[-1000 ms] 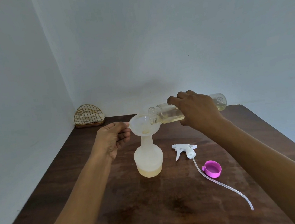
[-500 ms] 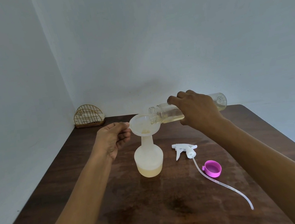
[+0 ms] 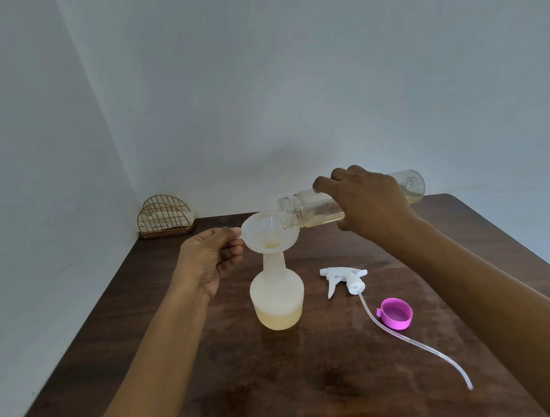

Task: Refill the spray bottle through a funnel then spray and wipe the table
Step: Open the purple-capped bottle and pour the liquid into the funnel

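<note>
- The spray bottle (image 3: 277,297) stands upright about mid-table (image 3: 288,395). It's frosted white, with pale yellow liquid filling the bottom part.
- A white funnel (image 3: 266,233) sits in the bottle's neck, and there's a little yellowish puddle down in the bowl.
- The left hand (image 3: 212,253) pinches the small tab on the funnel's rim at the 9 o'clock side, thumb and fingers curled in around it.
- The right hand (image 3: 368,201) is wrapped over a clear bottle (image 3: 308,209) from above, fingers curled round it. The bottle is tipped almost flat, with its mouth pointing to 9 o'clock right over the funnel's 3 o'clock edge. Honestly can't tell if it touches the rim. Some yellow liquid lies along its low side.
- The trigger sprayer head (image 3: 343,277) is off the bottle, lying on its side on the table near the spray bottle at 3 o'clock. Its dip tube (image 3: 415,343) trails away toward 5 o'clock.
- A pink cap (image 3: 397,312) sits open side up at about 4 o'clock from the spray bottle, right beside the tube.
- A gold wire napkin holder (image 3: 165,217) sits in the table's far corner at 11 o'clock, by the wall, with something white inside it.
</note>
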Available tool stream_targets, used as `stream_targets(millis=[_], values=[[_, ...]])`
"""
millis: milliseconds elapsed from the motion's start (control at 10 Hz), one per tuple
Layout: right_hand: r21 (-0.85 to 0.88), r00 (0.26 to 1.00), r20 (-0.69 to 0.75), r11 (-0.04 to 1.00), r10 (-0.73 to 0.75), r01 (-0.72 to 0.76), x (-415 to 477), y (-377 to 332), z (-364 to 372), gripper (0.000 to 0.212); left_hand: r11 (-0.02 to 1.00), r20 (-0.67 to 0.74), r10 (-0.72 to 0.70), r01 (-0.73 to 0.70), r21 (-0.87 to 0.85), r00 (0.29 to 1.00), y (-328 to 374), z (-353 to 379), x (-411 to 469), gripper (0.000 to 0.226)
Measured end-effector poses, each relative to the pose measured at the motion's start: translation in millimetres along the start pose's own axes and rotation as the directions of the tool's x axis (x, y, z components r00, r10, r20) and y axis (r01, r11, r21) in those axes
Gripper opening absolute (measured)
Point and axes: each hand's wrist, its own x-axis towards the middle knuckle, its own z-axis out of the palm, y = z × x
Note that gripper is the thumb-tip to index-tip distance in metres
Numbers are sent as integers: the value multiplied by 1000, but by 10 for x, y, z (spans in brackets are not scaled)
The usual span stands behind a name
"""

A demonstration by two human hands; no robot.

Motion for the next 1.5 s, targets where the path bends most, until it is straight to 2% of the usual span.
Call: stream_targets(millis=[1100,1500], values=[[-22,1000,19,1000,14,-13,11,17,8,58,1000,-2,-7,7,-5,1000,-14,-2,13,3],[44,997,63,997,55,-57,-56,10,44,60,1000,1,-9,9,-10,1000,-1,-3,9,5]])
